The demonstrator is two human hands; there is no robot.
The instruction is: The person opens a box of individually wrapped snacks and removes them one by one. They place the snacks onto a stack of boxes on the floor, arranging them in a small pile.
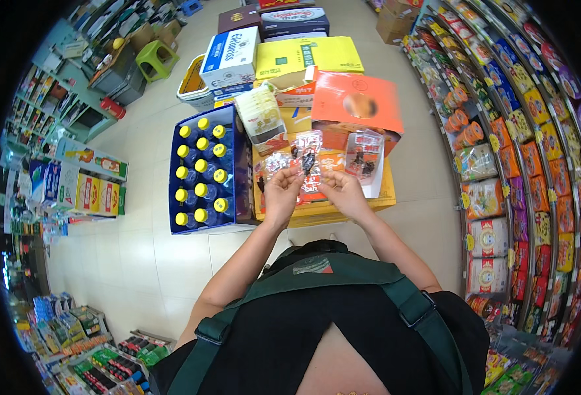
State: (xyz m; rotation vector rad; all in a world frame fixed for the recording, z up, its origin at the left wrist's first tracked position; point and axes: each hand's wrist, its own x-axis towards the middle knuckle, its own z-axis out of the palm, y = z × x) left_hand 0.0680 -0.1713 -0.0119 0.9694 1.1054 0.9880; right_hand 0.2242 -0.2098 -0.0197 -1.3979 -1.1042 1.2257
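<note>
Between my two hands is a small clear plastic snack packet (308, 163) with red print and dark pieces inside. My left hand (283, 195) pinches its left edge, and my right hand (343, 193) pinches the right edge. Just left of it lie more clear packets (276, 163), partly hidden by my left hand. A further packet (364, 153) rests to the right, over a white carton flap. Behind my hands stands an orange cardboard box (357, 98) with its lid raised. A pale packaged strip (261, 118) leans at the left, and yellow cartons (386, 190) lie underneath.
A blue crate (243, 163) of yellow-capped bottles adjoins the stack on the left. Behind are a yellow carton (315, 52), an Edelweiss box (231, 57) and a basket (196, 84). Snack shelves (522, 173) line the right; a green stool (156, 59) and stacked boxes (90, 192) stand left.
</note>
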